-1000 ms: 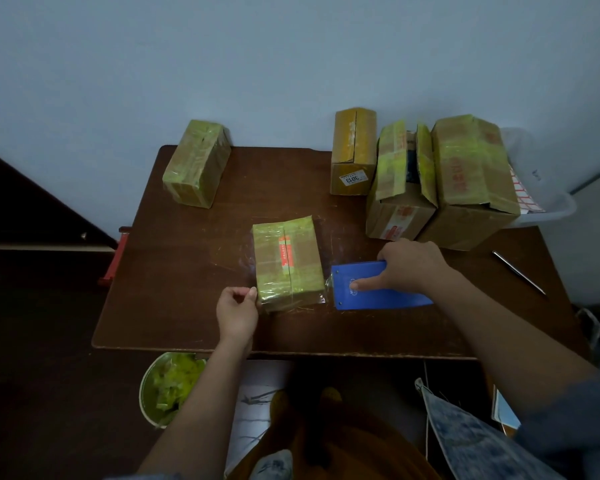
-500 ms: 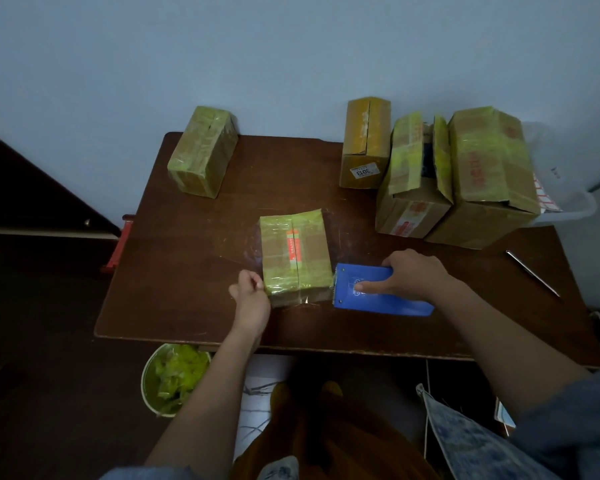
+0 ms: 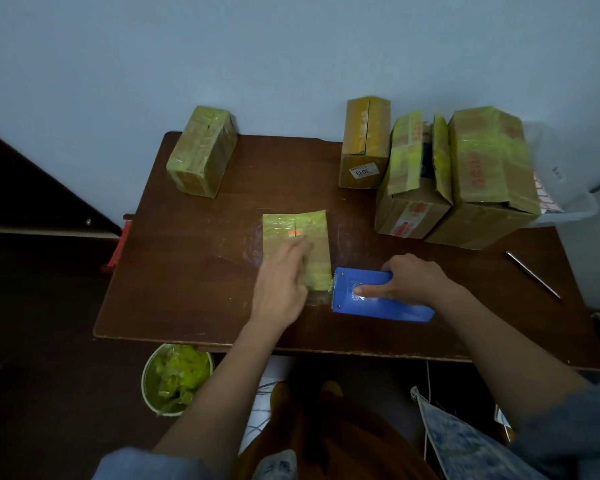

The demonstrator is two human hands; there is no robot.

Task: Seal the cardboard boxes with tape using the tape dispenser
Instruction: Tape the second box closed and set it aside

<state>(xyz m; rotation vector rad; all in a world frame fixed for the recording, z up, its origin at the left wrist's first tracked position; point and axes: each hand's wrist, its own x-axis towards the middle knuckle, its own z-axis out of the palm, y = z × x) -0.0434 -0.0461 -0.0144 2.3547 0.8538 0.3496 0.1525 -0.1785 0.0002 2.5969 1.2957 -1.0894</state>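
A small cardboard box (image 3: 309, 230) wrapped in yellow-green tape lies in the middle of the brown table (image 3: 194, 271). My left hand (image 3: 281, 289) rests flat on its top and left side, fingers spread. The blue tape dispenser (image 3: 374, 303) lies on the table against the box's near right corner, with clear tape stretched between them. My right hand (image 3: 416, 282) grips the dispenser from the right, its forefinger laid along the top.
Another taped box (image 3: 201, 150) stands at the back left. Three cardboard boxes (image 3: 364, 140) (image 3: 409, 188) (image 3: 489, 174) crowd the back right, one with open flaps. A pen (image 3: 530, 273) lies at the right. A bin with tape scraps (image 3: 177, 379) sits below the table's front edge.
My left hand has moved from the box's near left corner up onto its top, fingers now spread flat. The dispenser and right hand have stayed against the box.
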